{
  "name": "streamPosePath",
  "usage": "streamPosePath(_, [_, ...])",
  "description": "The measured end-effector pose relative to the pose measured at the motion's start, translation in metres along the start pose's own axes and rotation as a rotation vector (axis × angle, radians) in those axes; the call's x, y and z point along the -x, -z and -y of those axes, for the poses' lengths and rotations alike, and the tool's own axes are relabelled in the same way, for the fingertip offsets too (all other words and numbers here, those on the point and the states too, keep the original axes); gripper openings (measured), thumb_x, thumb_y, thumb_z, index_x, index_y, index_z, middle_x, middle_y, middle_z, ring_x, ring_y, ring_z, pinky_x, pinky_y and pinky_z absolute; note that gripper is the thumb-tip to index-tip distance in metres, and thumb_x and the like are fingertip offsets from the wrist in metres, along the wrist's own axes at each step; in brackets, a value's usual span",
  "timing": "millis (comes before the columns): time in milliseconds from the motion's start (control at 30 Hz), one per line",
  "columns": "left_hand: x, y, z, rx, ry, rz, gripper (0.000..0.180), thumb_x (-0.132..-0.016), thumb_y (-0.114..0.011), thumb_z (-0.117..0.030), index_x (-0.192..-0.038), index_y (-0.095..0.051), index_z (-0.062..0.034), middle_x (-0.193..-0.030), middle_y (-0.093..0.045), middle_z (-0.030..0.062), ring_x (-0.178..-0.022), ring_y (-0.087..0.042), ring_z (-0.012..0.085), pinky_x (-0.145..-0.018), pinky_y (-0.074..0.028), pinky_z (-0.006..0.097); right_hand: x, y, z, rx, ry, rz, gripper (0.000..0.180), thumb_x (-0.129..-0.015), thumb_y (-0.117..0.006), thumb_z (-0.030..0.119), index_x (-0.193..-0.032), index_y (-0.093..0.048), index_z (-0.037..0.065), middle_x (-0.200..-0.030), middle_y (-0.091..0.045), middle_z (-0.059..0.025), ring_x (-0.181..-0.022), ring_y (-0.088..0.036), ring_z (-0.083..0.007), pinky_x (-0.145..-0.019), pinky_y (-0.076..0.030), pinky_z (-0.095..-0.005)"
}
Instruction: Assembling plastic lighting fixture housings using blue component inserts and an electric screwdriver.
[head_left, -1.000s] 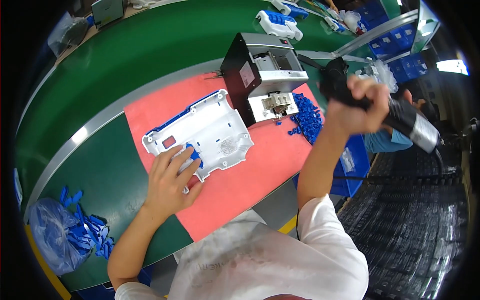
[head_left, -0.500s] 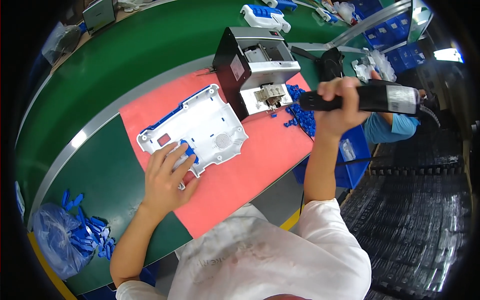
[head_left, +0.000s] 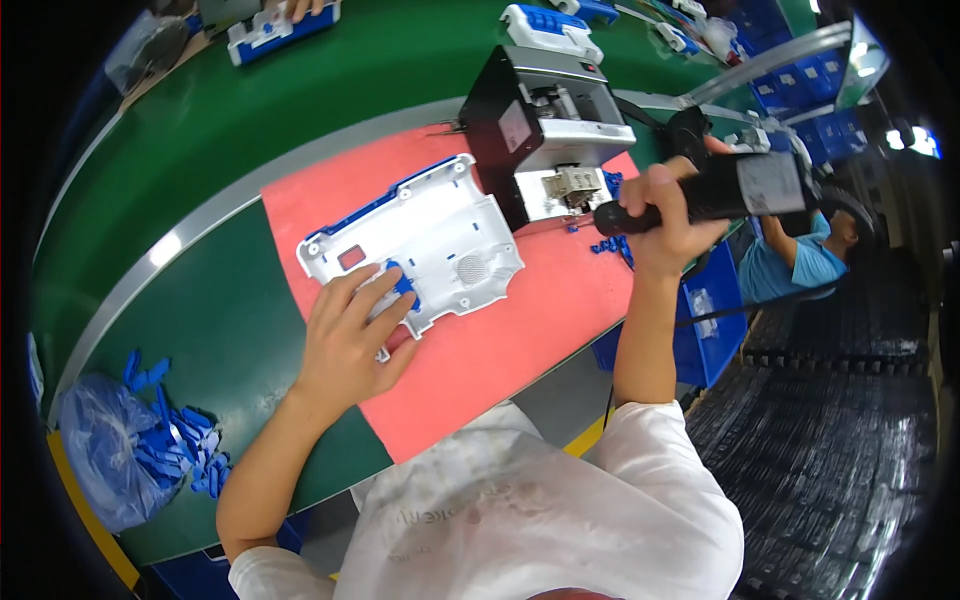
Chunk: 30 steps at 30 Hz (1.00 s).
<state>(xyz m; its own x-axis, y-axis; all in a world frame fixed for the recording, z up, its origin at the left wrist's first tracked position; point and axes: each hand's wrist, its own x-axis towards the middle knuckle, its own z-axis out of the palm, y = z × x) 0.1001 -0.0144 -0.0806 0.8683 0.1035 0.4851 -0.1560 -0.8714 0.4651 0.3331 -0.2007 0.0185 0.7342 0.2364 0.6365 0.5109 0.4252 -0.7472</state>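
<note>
white housing (head_left: 430, 235) under left hand (head_left: 350, 335), right hand (head_left: 672, 215) gripping screwdriver (head_left: 715, 195)

My left hand (head_left: 350, 335) lies flat on the near edge of the white plastic housing (head_left: 420, 240), fingers on a small blue part (head_left: 403, 284). The housing rests on a red mat (head_left: 500, 330) on the green bench (head_left: 200, 130). My right hand (head_left: 675, 215) grips a black power screwdriver (head_left: 720, 195), held level, its tip beside the black machine (head_left: 540, 130). A clear bag of blue parts (head_left: 130, 450) sits far left.
</note>
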Motion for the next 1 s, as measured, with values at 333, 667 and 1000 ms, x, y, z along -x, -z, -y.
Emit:
streamPosePath(333, [0.002, -0.004, 0.006, 0.001, -0.025, -0.011, 0.042, -0.063, -0.076, -0.017, -0.103, -0.069, -0.0065, -0.122, -0.060, 0.0101, -0.112, -0.055, 0.0326, -0.086, -0.050, 0.043, 0.043, -0.107, -0.002, -0.234, -0.012, 0.157, 0.064, -0.082, -0.058, -0.007, -0.135, -0.022, 0.000, -0.065, -0.054, -0.0068, -0.046, -0.052, -0.0142, -0.049, -0.047, -0.0296])
streamPosePath(667, [0.007, -0.003, 0.006, -0.007, 0.000, -0.007, 0.036, -0.068, -0.074, -0.026, -0.096, -0.069, -0.0044, -0.117, -0.062, 0.0097, -0.111, -0.055, 0.0291, -0.093, -0.045, 0.042, 0.062, -0.131, -0.031, -0.144, 0.000, 0.314, 0.061, -0.083, -0.053, -0.006, -0.135, -0.023, 0.006, -0.068, -0.053, -0.0091, -0.044, -0.049, -0.0180, -0.046, -0.047, -0.0364])
streamPosePath(1000, [0.007, -0.004, 0.007, 0.016, -0.008, -0.020, 0.036, -0.065, -0.076, -0.022, -0.096, -0.070, -0.0048, -0.119, -0.061, 0.0082, -0.110, -0.055, 0.0302, -0.089, -0.048, 0.042, 0.066, -0.133, -0.032, -0.149, -0.016, 0.323, 0.060, -0.084, -0.052, -0.008, -0.135, -0.025, 0.005, -0.064, -0.051, -0.0085, -0.043, -0.049, -0.0182, -0.045, -0.046, -0.0366])
